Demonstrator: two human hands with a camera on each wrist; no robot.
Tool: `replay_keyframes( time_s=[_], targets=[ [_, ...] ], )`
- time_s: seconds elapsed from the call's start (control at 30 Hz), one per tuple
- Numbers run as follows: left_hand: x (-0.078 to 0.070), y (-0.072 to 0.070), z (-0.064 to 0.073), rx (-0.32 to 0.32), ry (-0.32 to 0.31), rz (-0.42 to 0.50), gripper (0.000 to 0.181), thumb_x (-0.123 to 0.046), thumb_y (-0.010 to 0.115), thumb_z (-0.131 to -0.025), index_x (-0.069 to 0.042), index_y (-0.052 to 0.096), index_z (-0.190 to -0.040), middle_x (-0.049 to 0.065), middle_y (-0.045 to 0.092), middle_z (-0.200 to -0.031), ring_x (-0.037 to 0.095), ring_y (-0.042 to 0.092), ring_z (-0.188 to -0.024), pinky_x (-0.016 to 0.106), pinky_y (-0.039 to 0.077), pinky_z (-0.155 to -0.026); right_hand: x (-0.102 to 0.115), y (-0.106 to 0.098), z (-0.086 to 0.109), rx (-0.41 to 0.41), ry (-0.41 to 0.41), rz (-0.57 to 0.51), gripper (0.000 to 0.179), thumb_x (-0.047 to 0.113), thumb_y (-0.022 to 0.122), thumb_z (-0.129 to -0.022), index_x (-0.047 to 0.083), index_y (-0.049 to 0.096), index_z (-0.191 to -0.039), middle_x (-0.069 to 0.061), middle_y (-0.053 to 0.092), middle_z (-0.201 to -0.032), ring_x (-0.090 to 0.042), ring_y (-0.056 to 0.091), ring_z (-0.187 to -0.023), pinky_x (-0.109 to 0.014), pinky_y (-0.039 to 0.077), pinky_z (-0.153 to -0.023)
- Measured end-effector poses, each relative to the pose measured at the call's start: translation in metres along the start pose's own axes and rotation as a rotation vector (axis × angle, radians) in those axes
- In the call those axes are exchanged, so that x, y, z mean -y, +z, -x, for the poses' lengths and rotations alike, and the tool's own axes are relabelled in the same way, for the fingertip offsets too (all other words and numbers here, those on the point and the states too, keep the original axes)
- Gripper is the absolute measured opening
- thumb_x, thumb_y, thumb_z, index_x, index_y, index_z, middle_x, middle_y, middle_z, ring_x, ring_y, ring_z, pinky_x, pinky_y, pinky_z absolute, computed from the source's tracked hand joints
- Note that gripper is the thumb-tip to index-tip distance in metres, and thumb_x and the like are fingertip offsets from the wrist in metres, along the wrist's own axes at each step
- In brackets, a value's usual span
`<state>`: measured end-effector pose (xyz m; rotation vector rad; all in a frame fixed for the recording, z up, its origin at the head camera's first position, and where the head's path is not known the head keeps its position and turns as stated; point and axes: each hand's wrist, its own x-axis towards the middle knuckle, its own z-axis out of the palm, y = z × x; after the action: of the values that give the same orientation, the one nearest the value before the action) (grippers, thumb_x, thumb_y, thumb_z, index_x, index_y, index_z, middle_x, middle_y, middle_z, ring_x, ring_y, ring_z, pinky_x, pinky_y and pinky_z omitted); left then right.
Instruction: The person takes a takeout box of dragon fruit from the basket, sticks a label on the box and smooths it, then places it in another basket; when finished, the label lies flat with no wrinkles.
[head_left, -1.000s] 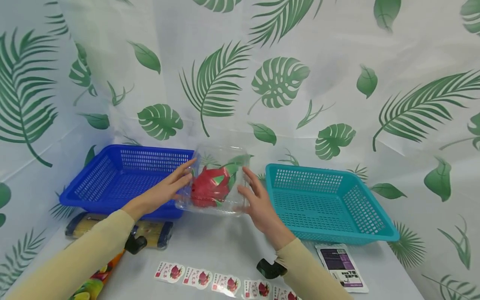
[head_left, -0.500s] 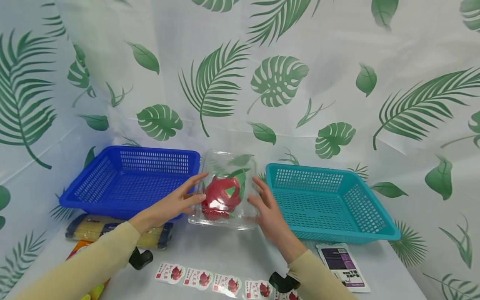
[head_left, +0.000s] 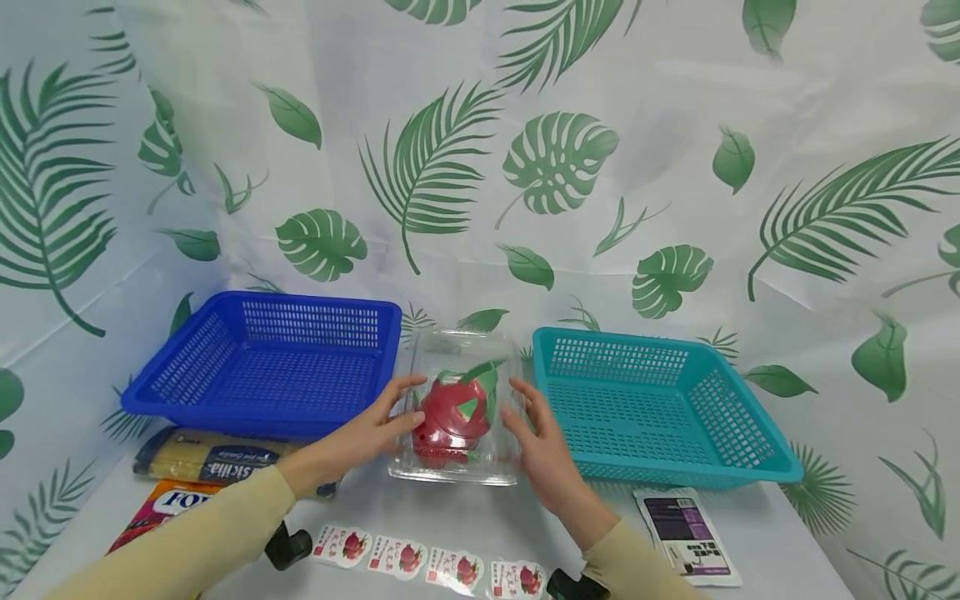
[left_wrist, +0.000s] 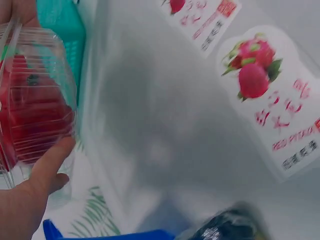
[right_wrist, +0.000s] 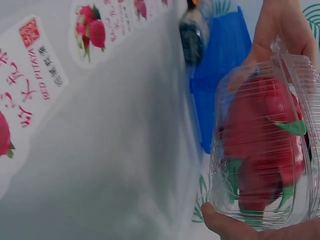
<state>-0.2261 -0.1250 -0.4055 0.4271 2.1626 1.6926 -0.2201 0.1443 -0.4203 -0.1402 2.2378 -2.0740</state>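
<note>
A clear plastic clamshell box (head_left: 453,477) with ridged sides is held between both hands in the middle of the head view. Inside lies a red dragon fruit (head_left: 450,417) with green scales. My left hand (head_left: 360,437) grips the left side, thumb over the top edge. On the opposite side my right hand (head_left: 551,458) holds the box, fingers spread along its wall. The right wrist view has the lid rim (right_wrist: 295,90) facing the right edge, and my right thumb at the lower corner. Below the box lies a strip of dragon fruit stickers (head_left: 397,557).
A blue basket (head_left: 262,358) stands at left and a teal basket (head_left: 637,408) at right. A pasta pack (head_left: 213,457) and an orange-red bag (head_left: 168,502) lie at left. A white and purple packet (head_left: 687,537) rests by the teal basket. Leaf-print sheeting (head_left: 480,167) rises behind.
Both hands have brought the box down and slightly right, away from the blue basket's edge. It is tilted less now. The left sleeve uncovers more of the orange-red bag.
</note>
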Motion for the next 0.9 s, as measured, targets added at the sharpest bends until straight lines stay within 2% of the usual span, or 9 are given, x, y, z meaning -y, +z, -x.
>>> replay_keyframes(
  time_s=[0.1, 0.2, 0.37, 0.6, 0.77, 0.9],
  targets=[
    [0.004, 0.005, 0.001, -0.003, -0.026, -0.004, 0.06, -0.042, 0.052, -0.1, -0.036, 0.021, -0.151, 0.01, 0.001, -0.162, 0.044, 0.023, -0.142, 0.059, 0.041, -0.101, -0.005, 0.002, 0.003, -0.005, 0.011, 0.004, 0.058, 0.043, 0.058, -0.097, 0.03, 0.034, -0.149, -0.01, 0.014, -0.161, -0.037, 0.011, -0.146, -0.073, 0.027, -0.101],
    [0.008, 0.008, 0.003, -0.007, -0.036, -0.009, 0.058, -0.042, 0.052, -0.101, -0.036, 0.022, -0.15, 0.011, 0.004, -0.162, 0.044, 0.02, -0.143, 0.06, 0.041, -0.101, -0.01, 0.003, 0.005, -0.009, 0.022, 0.001, 0.058, 0.043, 0.059, -0.097, 0.03, 0.035, -0.148, -0.01, 0.013, -0.161, -0.037, 0.008, -0.147, -0.074, 0.026, -0.102],
    [0.014, 0.01, 0.004, -0.012, -0.045, 0.003, 0.055, -0.042, 0.05, -0.102, -0.037, 0.024, -0.15, 0.011, 0.005, -0.162, 0.042, 0.019, -0.144, 0.058, 0.041, -0.101, -0.016, 0.004, 0.006, -0.018, 0.032, -0.001, 0.057, 0.043, 0.059, -0.096, 0.03, 0.037, -0.147, -0.011, 0.015, -0.16, -0.036, 0.006, -0.148, -0.071, 0.021, -0.106],
    [0.02, 0.011, 0.002, -0.006, -0.04, 0.021, 0.055, -0.037, 0.049, -0.103, -0.029, 0.024, -0.151, 0.016, 0.007, -0.161, 0.046, 0.019, -0.142, 0.059, 0.044, -0.098, -0.019, 0.006, 0.009, 0.009, 0.064, 0.0, 0.058, 0.042, 0.056, -0.098, 0.027, 0.032, -0.149, -0.015, 0.011, -0.161, -0.04, 0.003, -0.147, -0.072, 0.019, -0.106],
    [0.025, 0.014, 0.004, 0.021, -0.033, 0.047, 0.056, -0.032, 0.047, -0.104, -0.023, 0.02, -0.152, 0.021, 0.003, -0.16, 0.05, 0.023, -0.139, 0.057, 0.046, -0.096, -0.023, 0.006, 0.011, 0.025, 0.09, 0.002, 0.059, 0.037, 0.055, -0.1, 0.023, 0.029, -0.151, -0.017, 0.005, -0.161, -0.043, -0.002, -0.146, -0.075, 0.014, -0.104],
    [0.031, 0.015, 0.003, 0.033, -0.039, 0.051, 0.056, -0.033, 0.048, -0.104, -0.022, 0.02, -0.151, 0.022, 0.003, -0.159, 0.05, 0.026, -0.138, 0.057, 0.046, -0.096, -0.029, 0.006, 0.009, 0.019, 0.105, -0.004, 0.058, 0.035, 0.056, -0.1, 0.023, 0.03, -0.15, -0.018, 0.004, -0.161, -0.044, -0.002, -0.146, -0.074, 0.014, -0.105]
  ],
)
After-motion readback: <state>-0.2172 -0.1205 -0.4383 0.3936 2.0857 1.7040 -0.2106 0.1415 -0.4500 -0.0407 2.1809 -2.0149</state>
